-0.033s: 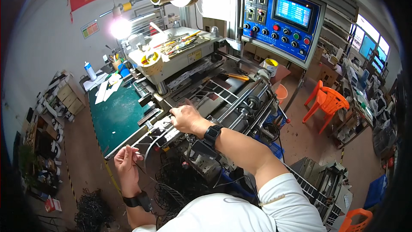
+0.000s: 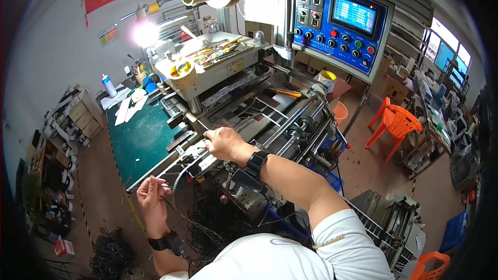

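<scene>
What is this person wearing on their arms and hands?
Both hands, left hand and right hand, are bare, without gloves. Each wrist carries a black band: the left wristband and a black watch on the right. A short white sleeve covers the right upper arm.

Your green mat (image 2: 140, 140) covers the bench's left end; the control panel (image 2: 337, 21) is blue with red and green buttons, the chair (image 2: 397, 124) orange, and your wristbands (image 2: 256, 163) look black.
</scene>
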A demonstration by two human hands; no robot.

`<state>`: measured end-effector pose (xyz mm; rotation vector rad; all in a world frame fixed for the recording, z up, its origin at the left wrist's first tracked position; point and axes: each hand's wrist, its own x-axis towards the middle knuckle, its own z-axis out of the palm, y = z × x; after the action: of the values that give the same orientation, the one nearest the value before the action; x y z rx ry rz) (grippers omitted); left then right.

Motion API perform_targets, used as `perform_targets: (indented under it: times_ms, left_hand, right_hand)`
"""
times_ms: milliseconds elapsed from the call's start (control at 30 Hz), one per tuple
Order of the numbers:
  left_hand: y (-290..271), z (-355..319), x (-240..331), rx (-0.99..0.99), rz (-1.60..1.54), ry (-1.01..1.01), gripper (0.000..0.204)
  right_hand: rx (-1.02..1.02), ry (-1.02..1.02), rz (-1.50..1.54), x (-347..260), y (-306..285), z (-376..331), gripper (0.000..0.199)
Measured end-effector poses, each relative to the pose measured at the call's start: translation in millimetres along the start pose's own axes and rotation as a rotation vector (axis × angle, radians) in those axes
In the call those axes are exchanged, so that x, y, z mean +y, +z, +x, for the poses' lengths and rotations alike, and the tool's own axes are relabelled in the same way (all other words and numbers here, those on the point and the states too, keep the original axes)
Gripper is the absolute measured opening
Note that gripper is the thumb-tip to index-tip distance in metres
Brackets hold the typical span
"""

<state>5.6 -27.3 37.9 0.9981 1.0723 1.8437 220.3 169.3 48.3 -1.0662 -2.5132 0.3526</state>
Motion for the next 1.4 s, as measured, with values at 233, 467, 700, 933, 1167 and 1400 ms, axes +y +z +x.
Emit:
perform_targets:
  times_ms: [233,467,700,933,1167,1400]
  left_hand:
    - [-31.4,-8.7,-5.6,0.144,0.048,0.044,0.045]
    - [-39.9,-7.8,-25.6,0.304,0.126,-0.065,0.042]
    - [0.0,-3.8,-16.9,-0.03,0.387,0.033,0.028]
    - [46.4,29.1,-41.1,-0.158,0.461,0.057,0.037]
    - [54.1,41.0,-67.1,-0.17,0.201,0.061,0.02]
    - [30.2,32.2,-45.7,-0.044,0.101,-0.043,0.024]
  right_hand:
    - [0.248,-0.287,0.143,-2.8,2.4,2.0,0.034]
    - [0.198,-0.304,0.183,-7.5,-5.0,-3.9,0.047]
    - [0.123,-0.487,0.242,-10.6,-12.2,-2.7,0.045]
    - [0.137,-0.553,0.233,-5.1,-8.1,-2.9,0.043]
    - [0.041,-0.682,0.272,-12.8,-13.9,-2.7,0.044]
    - [0.162,-0.652,0.324,-15.2,-21.6,-9.8,0.045]
